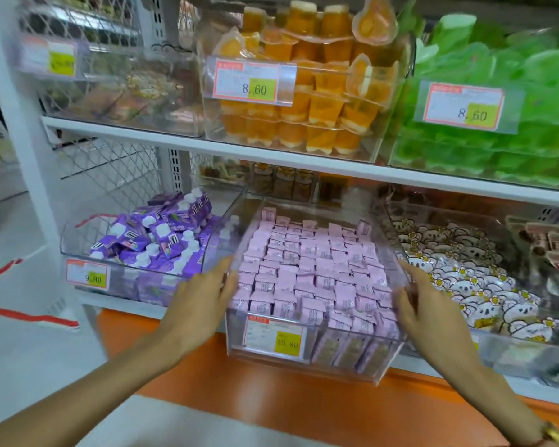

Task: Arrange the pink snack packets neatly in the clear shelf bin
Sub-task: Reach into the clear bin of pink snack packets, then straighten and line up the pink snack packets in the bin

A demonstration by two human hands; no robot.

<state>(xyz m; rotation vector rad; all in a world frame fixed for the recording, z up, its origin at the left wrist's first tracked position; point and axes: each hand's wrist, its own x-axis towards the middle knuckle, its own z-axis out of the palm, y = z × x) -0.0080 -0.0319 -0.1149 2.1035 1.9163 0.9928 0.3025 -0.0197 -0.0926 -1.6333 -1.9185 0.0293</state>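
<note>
Where the bin sits: the clear shelf bin (307, 359) is at centre frame on the lower shelf (162, 312), its front end jutting out past the shelf edge over the orange ledge (271, 398).
Packets: the pink snack packets (310, 269) fill the bin in close upright rows; a few at the back stand higher than the rest.
Left hand: the left hand (200, 298) lies flat against the bin's left wall, fingers straight, clasping nothing.
Right hand: the right hand (430, 304) presses the bin's right wall, fingers slightly bent along the rim, not closed round anything.
Packets relative to hands: they lie between the two hands, behind the clear walls.
Neighbours: purple pouches (162, 240) lower left, white flower-print packets (471, 279) lower right.
Label: a price tag (273, 335) on the bin's front.
</note>
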